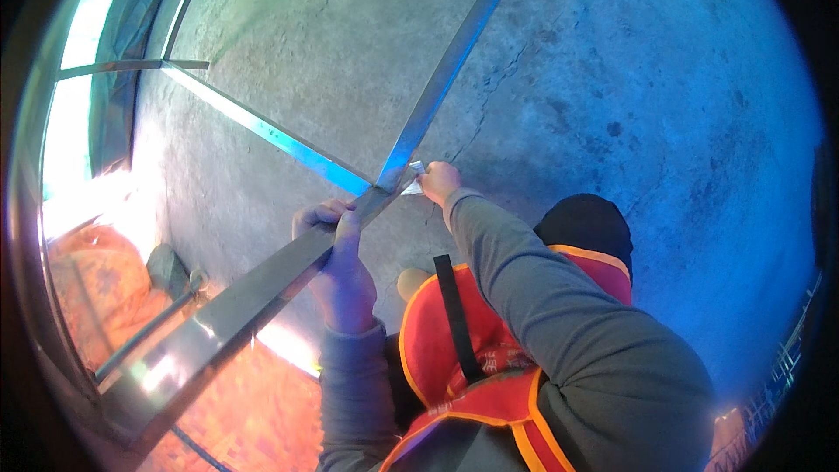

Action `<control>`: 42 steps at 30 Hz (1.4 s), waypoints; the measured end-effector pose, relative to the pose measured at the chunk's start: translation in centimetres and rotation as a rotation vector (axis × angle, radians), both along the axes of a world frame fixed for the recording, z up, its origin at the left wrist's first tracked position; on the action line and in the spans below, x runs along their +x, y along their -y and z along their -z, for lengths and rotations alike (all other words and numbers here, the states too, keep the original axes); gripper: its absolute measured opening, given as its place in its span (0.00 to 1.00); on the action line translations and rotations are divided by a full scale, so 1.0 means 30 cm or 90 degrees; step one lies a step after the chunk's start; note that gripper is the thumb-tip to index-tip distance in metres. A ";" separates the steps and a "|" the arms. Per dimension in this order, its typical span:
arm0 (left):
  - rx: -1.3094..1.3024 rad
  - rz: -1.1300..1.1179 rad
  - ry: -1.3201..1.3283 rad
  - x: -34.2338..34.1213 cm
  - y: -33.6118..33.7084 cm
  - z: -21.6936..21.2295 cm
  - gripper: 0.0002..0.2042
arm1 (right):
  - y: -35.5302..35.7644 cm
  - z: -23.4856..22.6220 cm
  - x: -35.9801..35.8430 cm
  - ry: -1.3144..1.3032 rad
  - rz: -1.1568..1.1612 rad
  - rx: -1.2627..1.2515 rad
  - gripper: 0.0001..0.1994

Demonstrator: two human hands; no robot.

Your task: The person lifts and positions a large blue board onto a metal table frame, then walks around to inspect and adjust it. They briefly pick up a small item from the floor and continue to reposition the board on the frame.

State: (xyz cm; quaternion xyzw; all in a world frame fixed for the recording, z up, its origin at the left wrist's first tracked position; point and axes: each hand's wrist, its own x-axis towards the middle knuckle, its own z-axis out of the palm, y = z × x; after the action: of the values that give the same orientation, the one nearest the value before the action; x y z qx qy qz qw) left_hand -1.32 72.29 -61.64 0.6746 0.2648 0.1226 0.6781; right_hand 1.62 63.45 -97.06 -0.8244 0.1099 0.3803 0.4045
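Down at the middle of the scene, the left hand [345, 275] is curled around a broad metal bar [262, 293], thumb laid along its upper face and fingers wrapped over the far left edge; the bar runs from the near left up to a joint [377, 190] near the centre, its face shiny and reflecting pale light; the right hand [441, 181] is closed, its fingertips pinching a small white piece [412, 186], perhaps paper or cloth, just right of that joint; whether the piece presses on the metal I cannot tell.

From the joint a blue-lit bar [454, 61] runs away to the far right, and a second slanting bar [262, 129] goes to the far left, where it meets a thin crosspiece [131, 65]; beneath it all spreads a grey concrete floor [664, 114], cracked and spotted, tinted strongly blue on the right.

At the near left lies orange sheeting [249, 411], with a dark lump [166, 269] at its far edge and a thin rod [144, 338] over it; at the near side, the person's red apron [419, 345] shows orange trim and a black strap [458, 319], between two grey sleeves [559, 297].
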 end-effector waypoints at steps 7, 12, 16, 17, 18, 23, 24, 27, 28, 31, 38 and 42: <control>0.035 0.009 0.007 0.012 -0.009 0.091 0.11 | -0.042 0.079 -0.060 0.076 0.136 -0.049 0.13; 0.036 0.007 -0.018 0.004 -0.006 0.084 0.10 | -0.027 0.108 -0.071 -0.186 0.088 0.007 0.13; 0.056 0.026 0.011 0.000 -0.009 0.089 0.11 | -0.024 0.091 -0.073 -0.358 0.303 0.212 0.15; 0.054 0.032 -0.001 0.001 -0.012 0.095 0.10 | -0.030 0.090 -0.077 -0.393 0.395 0.247 0.15; 0.057 0.036 -0.004 0.000 -0.013 0.093 0.09 | -0.037 0.090 -0.082 -0.362 0.401 0.278 0.15; 0.071 0.062 -0.008 -0.003 -0.024 0.079 0.08 | -0.070 0.088 -0.095 -0.316 0.402 0.216 0.08; 0.068 0.060 -0.009 -0.004 -0.024 0.074 0.08 | -0.071 0.086 -0.095 -0.179 0.217 0.133 0.11; 0.053 0.039 -0.022 -0.005 -0.024 0.069 0.07 | -0.071 0.088 -0.093 -0.093 0.246 -0.015 0.16; 0.043 0.029 -0.022 -0.007 -0.019 0.069 0.07 | -0.070 0.094 -0.092 -0.084 0.258 -0.036 0.18; 0.054 0.062 -0.011 -0.014 -0.018 0.073 0.07 | -0.062 0.126 -0.090 -0.089 0.176 -0.026 0.20; 0.121 0.040 -0.046 -0.037 -0.038 0.101 0.07 | 0.012 -0.062 -0.033 -0.240 0.364 0.070 0.14; 0.168 0.067 -0.117 -0.087 -0.094 0.139 0.09 | 0.111 -0.400 0.019 -0.260 0.507 0.243 0.21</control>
State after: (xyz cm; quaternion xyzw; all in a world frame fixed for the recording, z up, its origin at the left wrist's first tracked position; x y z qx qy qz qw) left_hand -3.92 75.10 -65.80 0.7792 0.2716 0.0586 0.5619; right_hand 2.20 60.13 -85.06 -0.5377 0.4225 0.3632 0.6328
